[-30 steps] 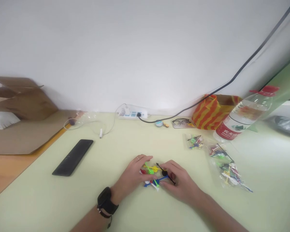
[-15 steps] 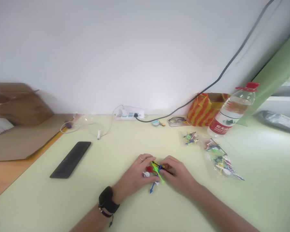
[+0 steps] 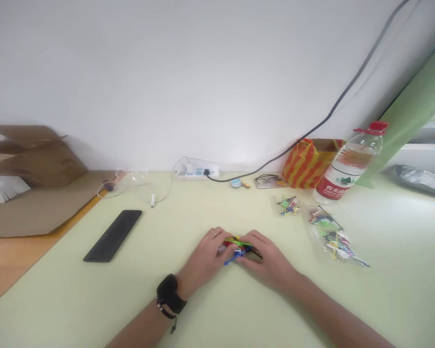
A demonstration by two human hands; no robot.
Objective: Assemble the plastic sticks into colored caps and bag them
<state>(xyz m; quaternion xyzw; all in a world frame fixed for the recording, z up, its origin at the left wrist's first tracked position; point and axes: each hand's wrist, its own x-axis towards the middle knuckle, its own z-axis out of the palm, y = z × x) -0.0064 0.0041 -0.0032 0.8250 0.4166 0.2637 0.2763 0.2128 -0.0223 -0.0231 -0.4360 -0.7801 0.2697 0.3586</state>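
Note:
Small colourful plastic arrow spinners are bunched between my hands on the pale green table [image 3: 203, 314]. A green arrow [image 3: 241, 243] lies across the top of the bunch, and a blue arrow [image 3: 231, 261] points out toward the lower left. My left hand [image 3: 205, 253], with a ring and a black wristband, closes on the left side of the bunch with thumb and fingers. From the other side my right hand [image 3: 270, 255] pinches the pieces, and a black arrow tip shows under its fingers. Fingers partly hide red, yellow and white parts.
Clear bags of similar spinners [image 3: 289, 205] [image 3: 339, 237] lie to the right, near a water bottle [image 3: 337, 181] and a striped bag [image 3: 299, 164]. A black flat case [image 3: 112, 237] is at left. Behind stands a power strip [image 3: 197, 171]; a cardboard box [image 3: 39, 159] is far left.
My fingers have closed in around the spinners, hiding more of them. The green arrow has turned from steeply slanted to nearly level. The view has shifted slightly.

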